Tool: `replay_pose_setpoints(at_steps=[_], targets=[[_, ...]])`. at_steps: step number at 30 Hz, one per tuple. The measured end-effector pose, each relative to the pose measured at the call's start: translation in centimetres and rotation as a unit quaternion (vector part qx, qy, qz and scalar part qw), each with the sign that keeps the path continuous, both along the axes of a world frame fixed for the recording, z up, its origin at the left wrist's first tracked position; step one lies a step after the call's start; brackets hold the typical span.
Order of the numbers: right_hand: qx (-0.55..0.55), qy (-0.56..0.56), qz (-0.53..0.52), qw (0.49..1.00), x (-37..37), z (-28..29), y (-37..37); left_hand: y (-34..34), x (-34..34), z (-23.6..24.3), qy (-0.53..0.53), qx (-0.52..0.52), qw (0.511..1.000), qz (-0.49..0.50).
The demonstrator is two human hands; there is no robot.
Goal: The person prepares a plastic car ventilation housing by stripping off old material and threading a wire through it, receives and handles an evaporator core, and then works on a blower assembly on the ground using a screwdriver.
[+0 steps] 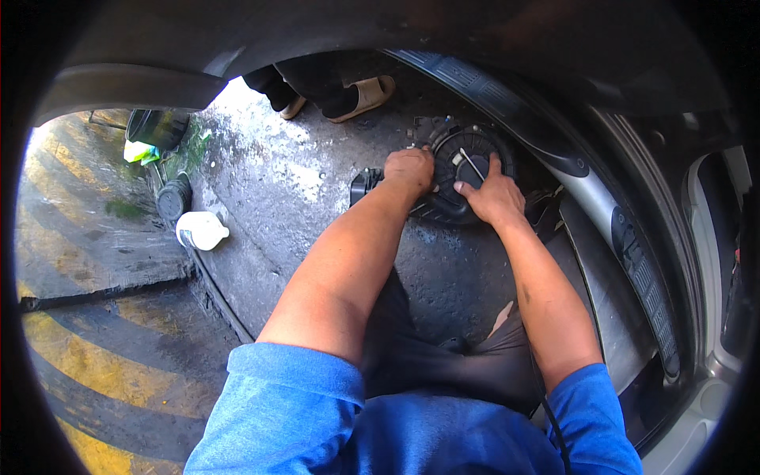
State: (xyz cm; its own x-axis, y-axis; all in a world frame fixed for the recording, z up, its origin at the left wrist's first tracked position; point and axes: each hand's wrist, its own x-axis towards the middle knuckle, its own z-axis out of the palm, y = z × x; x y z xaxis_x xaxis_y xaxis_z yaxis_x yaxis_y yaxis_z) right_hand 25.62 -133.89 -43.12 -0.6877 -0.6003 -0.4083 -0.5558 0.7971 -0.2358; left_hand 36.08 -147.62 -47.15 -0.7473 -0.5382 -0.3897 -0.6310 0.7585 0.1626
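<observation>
A round black plastic housing [451,207], which looks like a car blower unit, lies on the dark ground in front of me. My left hand [410,169] is closed on its left edge, with the fingertips partly hidden. On its right side my right hand [495,195] grips the rim, thumb and index finger spread over the top and the other fingers out of sight. A thin pale rod [473,165] lies across the middle of the housing, running toward my right hand; whether that hand touches it I cannot tell. Beside my left hand is a small black plastic part [364,184].
A car door sill [586,178] curves along the right, and a dark panel hangs overhead. Another person's sandalled foot [368,99] is beyond the housing. At left are a white jug [203,230], a black ribbed round object [174,198], a dark bucket [162,127] and a hose [218,293].
</observation>
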Motion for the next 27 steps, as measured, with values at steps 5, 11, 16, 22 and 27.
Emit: replay_pose_setpoints(at_steps=[5, 11, 16, 22, 27], targets=[[-0.038, -0.039, -0.021, 0.998, -3.3, -0.7, 4.1, 1.2, -3.0, 1.0, 0.067, 0.043, 0.997, 0.005], [0.185, -0.428, 0.109, 0.878, -7.2, 5.2, 17.1, -2.4, 0.0, -1.5, 0.167, -0.009, 0.985, -0.045], [0.108, -0.427, 0.103, 0.892, -6.7, 4.1, 27.1, -3.8, -2.3, -0.8, 0.229, 0.066, 0.964, -0.119], [0.134, -0.369, 0.077, 0.917, -4.8, -3.3, 30.4, -4.2, -3.7, -0.1, 0.2, 0.055, 0.97, -0.128], [0.012, -0.394, -0.196, 0.898, -5.8, 1.9, 32.6, -4.3, -3.1, 0.2, 0.195, 0.062, 0.968, -0.147]])
